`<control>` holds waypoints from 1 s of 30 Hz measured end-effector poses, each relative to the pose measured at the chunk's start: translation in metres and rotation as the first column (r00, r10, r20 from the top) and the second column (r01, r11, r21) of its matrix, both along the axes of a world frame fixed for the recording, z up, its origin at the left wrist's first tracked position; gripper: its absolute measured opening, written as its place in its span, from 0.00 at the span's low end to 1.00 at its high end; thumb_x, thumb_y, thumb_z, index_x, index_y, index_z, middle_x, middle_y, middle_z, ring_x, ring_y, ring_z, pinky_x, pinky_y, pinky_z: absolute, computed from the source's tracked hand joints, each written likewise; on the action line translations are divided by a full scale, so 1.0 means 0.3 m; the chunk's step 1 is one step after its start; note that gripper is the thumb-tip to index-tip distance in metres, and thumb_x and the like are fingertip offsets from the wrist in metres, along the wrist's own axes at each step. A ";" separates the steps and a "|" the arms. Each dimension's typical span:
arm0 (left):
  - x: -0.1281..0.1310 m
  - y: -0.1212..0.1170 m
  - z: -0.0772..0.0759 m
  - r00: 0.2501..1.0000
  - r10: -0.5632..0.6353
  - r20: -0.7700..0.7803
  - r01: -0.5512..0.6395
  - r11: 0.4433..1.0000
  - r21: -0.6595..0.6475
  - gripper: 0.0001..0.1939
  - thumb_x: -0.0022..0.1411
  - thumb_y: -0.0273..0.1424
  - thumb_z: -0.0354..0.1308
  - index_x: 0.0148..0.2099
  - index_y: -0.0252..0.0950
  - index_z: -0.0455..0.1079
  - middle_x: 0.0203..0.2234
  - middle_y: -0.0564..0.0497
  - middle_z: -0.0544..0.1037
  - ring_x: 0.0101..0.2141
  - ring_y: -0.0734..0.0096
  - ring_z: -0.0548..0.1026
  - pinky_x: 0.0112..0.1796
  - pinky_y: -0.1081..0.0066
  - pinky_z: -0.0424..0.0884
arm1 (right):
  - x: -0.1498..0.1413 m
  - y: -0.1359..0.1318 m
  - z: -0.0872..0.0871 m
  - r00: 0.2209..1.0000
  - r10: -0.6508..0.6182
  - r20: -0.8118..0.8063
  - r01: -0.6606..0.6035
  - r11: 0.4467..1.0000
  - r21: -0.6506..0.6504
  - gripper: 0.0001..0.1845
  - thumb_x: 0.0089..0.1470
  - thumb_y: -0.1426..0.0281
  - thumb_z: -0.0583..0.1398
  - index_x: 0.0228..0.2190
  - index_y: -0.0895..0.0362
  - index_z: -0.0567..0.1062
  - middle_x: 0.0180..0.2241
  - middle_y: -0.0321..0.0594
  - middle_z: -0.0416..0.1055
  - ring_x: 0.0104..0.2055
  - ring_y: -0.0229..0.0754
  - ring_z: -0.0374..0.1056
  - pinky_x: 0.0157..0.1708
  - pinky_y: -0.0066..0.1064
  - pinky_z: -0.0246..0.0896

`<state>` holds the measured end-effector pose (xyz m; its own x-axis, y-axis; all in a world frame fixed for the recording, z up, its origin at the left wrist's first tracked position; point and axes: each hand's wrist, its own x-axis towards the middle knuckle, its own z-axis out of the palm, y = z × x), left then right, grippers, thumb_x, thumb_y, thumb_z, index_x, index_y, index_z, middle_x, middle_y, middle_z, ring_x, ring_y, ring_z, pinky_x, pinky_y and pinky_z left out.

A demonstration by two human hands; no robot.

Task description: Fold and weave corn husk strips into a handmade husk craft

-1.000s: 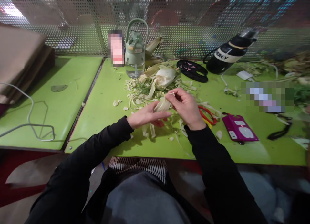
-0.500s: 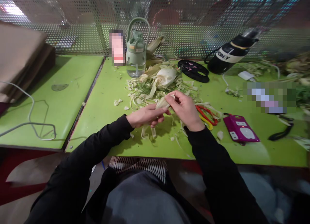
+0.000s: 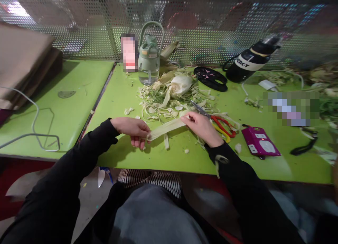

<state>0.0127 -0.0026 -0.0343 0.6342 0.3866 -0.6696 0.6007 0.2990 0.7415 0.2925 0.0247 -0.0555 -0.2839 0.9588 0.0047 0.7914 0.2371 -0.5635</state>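
A pale corn husk strip [image 3: 167, 127] is stretched flat between my two hands just above the green table [image 3: 116, 96]. My left hand [image 3: 132, 129] pinches its left end, fingers closed. The right end is pinched by my right hand [image 3: 202, 127], near the red and yellow scissors [image 3: 220, 123]. Behind the hands lies a pile of husk scraps [image 3: 169, 101] with a whitish husked cob [image 3: 181, 85] on top.
A green water bottle [image 3: 149, 57] stands at the back by the perforated metal screen. A black bottle [image 3: 249, 59] lies on its side at the back right, a black disc [image 3: 210, 78] beside it. A magenta device [image 3: 261, 144] lies right of the scissors. A white cable [image 3: 34, 131] runs over the left table.
My hands have moved apart and down toward the table. The bunched husk between them is now pulled out into a long flat strip, my left hand shifting left.
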 end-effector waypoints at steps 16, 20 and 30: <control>-0.103 0.090 0.077 0.855 -0.080 -0.513 0.257 0.924 0.283 0.12 0.60 0.33 0.54 0.28 0.34 0.72 0.28 0.46 0.83 0.25 0.72 0.77 0.33 0.71 0.75 | -0.082 0.018 0.028 0.953 0.217 0.210 -0.185 0.969 -0.162 0.31 0.58 0.39 0.53 0.27 0.54 0.70 0.24 0.40 0.73 0.23 0.41 0.65 0.24 0.32 0.53; -0.103 0.126 0.127 0.837 0.083 -0.542 0.181 0.891 0.416 0.19 0.63 0.42 0.54 0.43 0.33 0.77 0.32 0.44 0.84 0.29 0.67 0.79 0.36 0.67 0.76 | -0.054 0.144 0.093 0.977 0.105 0.186 -0.104 0.994 -0.017 0.30 0.61 0.41 0.52 0.34 0.55 0.74 0.29 0.44 0.75 0.26 0.43 0.67 0.26 0.35 0.59; 0.117 0.240 0.130 0.954 0.193 -0.229 0.090 0.544 0.834 0.18 0.68 0.39 0.53 0.54 0.34 0.72 0.47 0.44 0.80 0.42 0.64 0.77 0.45 0.68 0.72 | -0.093 0.448 -0.006 0.980 -0.085 0.180 0.017 0.937 0.349 0.23 0.59 0.63 0.60 0.53 0.60 0.72 0.51 0.60 0.71 0.51 0.63 0.69 0.52 0.52 0.64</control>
